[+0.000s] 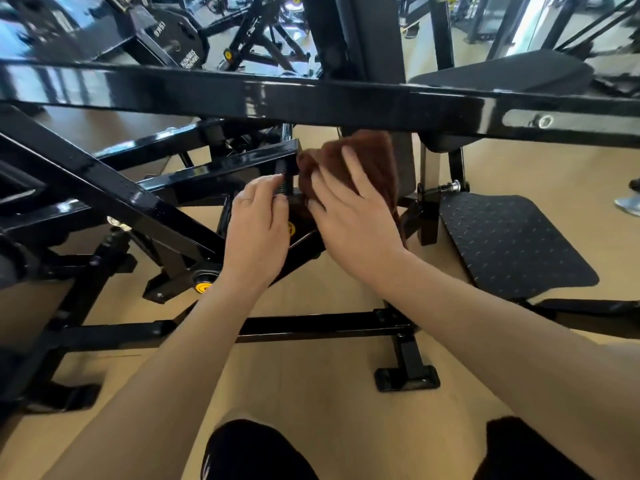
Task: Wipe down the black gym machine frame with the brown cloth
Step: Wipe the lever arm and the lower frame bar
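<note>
The black gym machine frame point(311, 95) fills the view, with a thick glossy crossbar on top and angled bars below it. The brown cloth point(367, 157) is bunched against the end of a lower bar at the centre, just under the crossbar. My right hand point(349, 216) lies flat on the cloth with fingers spread and presses it to the frame. My left hand point(258, 230) is just left of it, fingers curled around a threaded black bolt and bracket on the frame, touching the cloth's edge.
A textured black footplate point(509, 244) sits to the right on the tan floor point(329, 382). A low base bar with a foot point(407, 377) runs beneath my arms. A padded seat point(512, 72) and weight plates point(173, 39) stand behind. My dark-clad knees show at the bottom edge.
</note>
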A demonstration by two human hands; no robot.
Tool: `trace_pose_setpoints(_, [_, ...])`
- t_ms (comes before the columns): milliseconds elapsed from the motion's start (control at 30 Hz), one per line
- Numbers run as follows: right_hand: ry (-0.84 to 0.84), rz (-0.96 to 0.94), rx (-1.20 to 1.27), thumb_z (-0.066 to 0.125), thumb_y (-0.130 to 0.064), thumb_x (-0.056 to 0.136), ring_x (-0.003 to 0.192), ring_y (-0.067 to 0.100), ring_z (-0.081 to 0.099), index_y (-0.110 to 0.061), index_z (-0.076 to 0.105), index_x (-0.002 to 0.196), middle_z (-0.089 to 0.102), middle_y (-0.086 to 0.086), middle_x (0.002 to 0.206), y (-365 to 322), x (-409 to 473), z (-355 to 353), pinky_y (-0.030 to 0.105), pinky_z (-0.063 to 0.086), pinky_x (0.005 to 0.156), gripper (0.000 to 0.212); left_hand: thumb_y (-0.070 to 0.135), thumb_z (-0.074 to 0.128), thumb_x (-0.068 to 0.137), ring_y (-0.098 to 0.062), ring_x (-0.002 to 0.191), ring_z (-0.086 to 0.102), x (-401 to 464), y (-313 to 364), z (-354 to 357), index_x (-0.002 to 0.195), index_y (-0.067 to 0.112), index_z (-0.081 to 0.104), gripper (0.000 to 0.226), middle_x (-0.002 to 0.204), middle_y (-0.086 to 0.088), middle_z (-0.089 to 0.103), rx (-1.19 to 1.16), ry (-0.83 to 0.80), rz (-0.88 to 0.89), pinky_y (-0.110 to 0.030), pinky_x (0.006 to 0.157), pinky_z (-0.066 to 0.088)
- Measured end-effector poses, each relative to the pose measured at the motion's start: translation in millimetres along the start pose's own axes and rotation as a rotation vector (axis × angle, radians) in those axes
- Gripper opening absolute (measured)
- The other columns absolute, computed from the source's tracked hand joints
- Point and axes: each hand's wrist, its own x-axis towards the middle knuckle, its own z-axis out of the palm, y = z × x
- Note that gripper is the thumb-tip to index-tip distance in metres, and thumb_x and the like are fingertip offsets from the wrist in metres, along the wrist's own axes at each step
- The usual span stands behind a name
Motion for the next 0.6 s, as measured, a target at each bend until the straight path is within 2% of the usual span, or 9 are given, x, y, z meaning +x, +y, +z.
trace_pose_setpoints(33, [-0.062, -0.031, -0.014, 0.055, -0.023, 0.100, 0.144, 0.035, 0.041, -0.008, 0.065, 0.128, 0.056, 0.017, 0.144, -5.5, 0.6, 3.5, 0.051, 0.017, 0.125, 0.033, 0.024, 0.037, 0.111, -0.017, 0.139, 0.041, 1.1, -8.5, -1.3, 0.150, 0.020, 0.043, 0.040, 0.151, 0.000, 0.046, -0.024, -0.065, -0.021, -0.036, 0.117, 0.035])
trace_pose_setpoints(100, [-0.133, 0.022, 0.038, 0.052, -0.024, 0.101, 0.132, 0.035, 0.053, -0.006, 0.066, 0.118, 0.063, 0.018, 0.133, -12.9, 3.5, 5.1, 0.046, 0.030, 0.118, 0.029, 0.025, 0.037, 0.111, -0.014, 0.136, 0.044, 2.3, -22.5, -2.5, 0.152, 0.025, 0.042, 0.041, 0.150, 0.002, 0.046, -0.062, -0.143, -0.028, -0.036, 0.116, 0.038])
trace_pose_setpoints(200, [-0.088, 0.120, 0.068, 0.055, -0.025, 0.100, 0.122, 0.033, 0.060, -0.007, 0.066, 0.117, 0.067, 0.018, 0.125, -23.0, -2.6, 6.6, 0.042, 0.040, 0.112, 0.026, 0.026, 0.036, 0.111, -0.014, 0.131, 0.049, 3.8, -32.6, -4.4, 0.149, 0.027, 0.045, 0.038, 0.144, 0.002, 0.049, -0.071, -0.145, 0.002, -0.042, 0.111, 0.046])
trace_pose_setpoints(300, [-0.062, 0.164, 0.015, 0.062, -0.026, 0.097, 0.126, 0.032, 0.060, -0.009, 0.063, 0.128, 0.067, 0.016, 0.130, -31.4, -11.3, 10.8, 0.042, 0.040, 0.113, 0.036, 0.024, 0.036, 0.111, -0.014, 0.129, 0.051, 3.3, -35.2, -3.6, 0.148, 0.024, 0.045, 0.038, 0.142, 0.002, 0.050, -0.076, -0.118, 0.036, -0.042, 0.108, 0.048])
trace_pose_setpoints(433, [-0.029, 0.227, 0.047, 0.068, -0.024, 0.093, 0.121, 0.032, 0.061, -0.011, 0.066, 0.123, 0.068, 0.013, 0.123, -34.7, -10.9, 9.9, 0.043, 0.041, 0.112, 0.033, 0.024, 0.036, 0.111, -0.011, 0.130, 0.050, 1.4, -35.2, -0.4, 0.148, 0.024, 0.046, 0.038, 0.142, 0.004, 0.050, -0.069, -0.103, 0.056, -0.038, 0.109, 0.048])
trace_pose_setpoints(500, [0.008, 0.299, 0.154, 0.067, -0.025, 0.095, 0.121, 0.032, 0.062, -0.013, 0.067, 0.122, 0.068, 0.012, 0.122, -42.3, -4.6, 8.9, 0.044, 0.040, 0.112, 0.030, 0.023, 0.036, 0.111, -0.009, 0.127, 0.051, 2.9, -34.8, -1.2, 0.145, 0.026, 0.049, 0.036, 0.138, 0.006, 0.053, -0.102, -0.100, 0.041, -0.034, 0.108, 0.048])
trace_pose_setpoints(600, [0.038, 0.479, 0.410, 0.058, -0.026, 0.098, 0.122, 0.029, 0.060, -0.017, 0.067, 0.120, 0.067, 0.009, 0.124, -58.5, 15.1, 3.1, 0.044, 0.037, 0.113, 0.026, 0.027, 0.034, 0.112, 0.001, 0.115, 0.056, 8.4, -35.5, -6.6, 0.142, 0.027, 0.051, 0.035, 0.127, 0.009, 0.059, -0.332, -0.132, -0.101, -0.020, 0.097, 0.050])
